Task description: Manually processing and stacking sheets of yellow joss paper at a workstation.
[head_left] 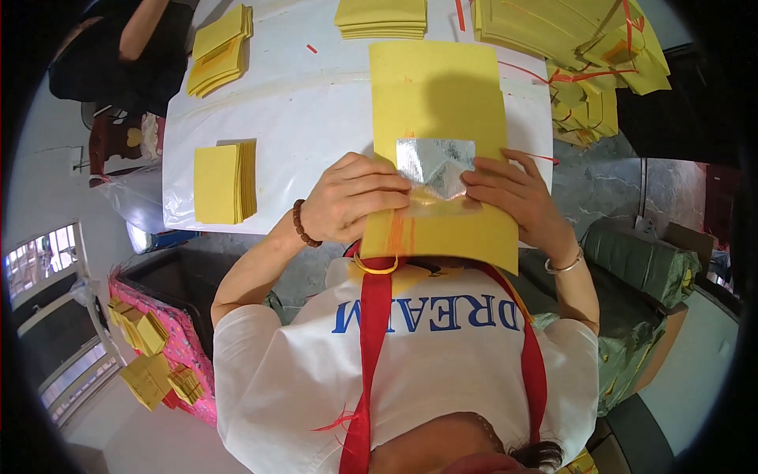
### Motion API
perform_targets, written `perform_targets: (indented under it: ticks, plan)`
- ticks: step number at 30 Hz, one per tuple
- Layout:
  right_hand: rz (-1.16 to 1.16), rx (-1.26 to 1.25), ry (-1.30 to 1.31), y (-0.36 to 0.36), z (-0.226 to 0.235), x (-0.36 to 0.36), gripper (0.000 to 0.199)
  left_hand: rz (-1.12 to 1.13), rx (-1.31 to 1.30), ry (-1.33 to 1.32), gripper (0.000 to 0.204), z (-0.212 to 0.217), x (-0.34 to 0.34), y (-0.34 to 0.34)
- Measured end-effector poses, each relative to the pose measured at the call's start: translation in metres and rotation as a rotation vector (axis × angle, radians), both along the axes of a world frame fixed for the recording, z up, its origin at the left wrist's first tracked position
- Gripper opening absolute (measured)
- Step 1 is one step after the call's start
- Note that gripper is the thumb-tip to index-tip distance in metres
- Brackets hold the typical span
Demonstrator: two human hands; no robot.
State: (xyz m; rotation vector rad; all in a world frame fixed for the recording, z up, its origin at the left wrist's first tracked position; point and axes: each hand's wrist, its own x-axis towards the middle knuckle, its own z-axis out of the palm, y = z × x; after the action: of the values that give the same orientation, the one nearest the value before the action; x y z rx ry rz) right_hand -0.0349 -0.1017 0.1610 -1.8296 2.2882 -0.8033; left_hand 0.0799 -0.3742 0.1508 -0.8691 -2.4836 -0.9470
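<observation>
A long yellow paper sheet (466, 233), or a stack of them, reaches from the white table over its near edge toward my chest. On it lies a square of silver foil (426, 158), creased and partly folded at its lower right. My left hand (357, 196) has its fingers together at the foil's left edge, with the thumb out of sight. At the right edge, the fingertips of my right hand (513, 196) press the folded part. Whether either hand also grips the yellow paper beneath is hidden.
A yellow paper stack (225, 183) sits on the white table (308, 118) at left; more stacks (217, 51) lie at the back. Red ties cross yellow bundles (584, 103) at far right. Another person (110, 55) is at upper left. Green wrapped bales (639, 261) stand at right.
</observation>
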Motion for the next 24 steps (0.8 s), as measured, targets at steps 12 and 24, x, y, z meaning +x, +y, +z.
perform_targets:
  ticks: [12,24]
  plan:
    - [-0.063,-0.094,-0.113,-0.002,0.002,0.002,0.031,-0.006,0.068,-0.184,0.029,-0.002,-0.003,0.004]
    - [-0.505,-0.179,-0.870,-0.017,0.008,0.001,0.039,0.295,0.468,-0.768,0.029,0.002,-0.019,0.006]
